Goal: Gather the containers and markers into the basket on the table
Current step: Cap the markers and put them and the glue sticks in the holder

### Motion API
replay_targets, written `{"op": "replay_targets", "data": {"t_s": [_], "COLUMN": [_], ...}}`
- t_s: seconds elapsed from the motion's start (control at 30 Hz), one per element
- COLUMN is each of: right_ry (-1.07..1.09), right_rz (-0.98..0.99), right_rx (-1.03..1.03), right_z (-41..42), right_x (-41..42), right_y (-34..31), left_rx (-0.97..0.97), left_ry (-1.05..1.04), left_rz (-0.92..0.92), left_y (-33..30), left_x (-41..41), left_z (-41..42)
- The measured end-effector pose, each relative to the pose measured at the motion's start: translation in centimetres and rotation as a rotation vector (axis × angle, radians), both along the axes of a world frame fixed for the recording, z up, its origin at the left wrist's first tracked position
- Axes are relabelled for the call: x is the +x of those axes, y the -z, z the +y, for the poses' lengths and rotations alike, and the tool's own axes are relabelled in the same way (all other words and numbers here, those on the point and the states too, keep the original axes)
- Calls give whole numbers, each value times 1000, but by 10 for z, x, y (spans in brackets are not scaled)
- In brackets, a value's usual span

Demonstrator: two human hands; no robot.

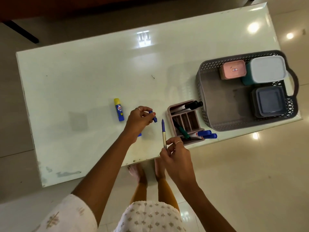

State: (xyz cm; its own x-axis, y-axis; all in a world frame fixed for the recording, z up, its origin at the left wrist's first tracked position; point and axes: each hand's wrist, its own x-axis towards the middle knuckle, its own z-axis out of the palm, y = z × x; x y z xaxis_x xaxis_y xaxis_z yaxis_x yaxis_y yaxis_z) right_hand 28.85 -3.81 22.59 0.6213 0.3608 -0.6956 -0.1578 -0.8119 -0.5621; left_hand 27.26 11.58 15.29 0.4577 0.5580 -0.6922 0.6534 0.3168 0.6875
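Hands are near the middle of the frame. The right hand (177,149) pinches a pen (163,131) by its low end. The left hand (139,118) curls around a blue marker (154,116). Both look light, stiff and smooth, so hold them mid-body. The basket (222,104) sits at the right.

A grey lattice basket (209,104) stands at the bench's right end, holding a pink box (232,70), a white-lidded teal box (265,69) and a grey box (268,101). Just beside it, a pink tray (170,111) carries black, green and blue markers (204,133).
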Motion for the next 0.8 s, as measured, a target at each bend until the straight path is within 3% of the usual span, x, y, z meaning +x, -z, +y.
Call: {"op": "replay_targets", "data": {"t_s": [0.2,0.8], "right_ry": [-92,-225], "right_rz": [-77,-160], "right_rx": [64,81], "right_z": [-3,-1], "right_x": [-1,-15], "right_y": [-18,-22], "left_rx": [-201,-272], "left_ry": [-172,-305], "left_rz": [-187,-268], "left_y": [-27,-38], "left_x": [-11,-34], "left_z": [6,4]}}
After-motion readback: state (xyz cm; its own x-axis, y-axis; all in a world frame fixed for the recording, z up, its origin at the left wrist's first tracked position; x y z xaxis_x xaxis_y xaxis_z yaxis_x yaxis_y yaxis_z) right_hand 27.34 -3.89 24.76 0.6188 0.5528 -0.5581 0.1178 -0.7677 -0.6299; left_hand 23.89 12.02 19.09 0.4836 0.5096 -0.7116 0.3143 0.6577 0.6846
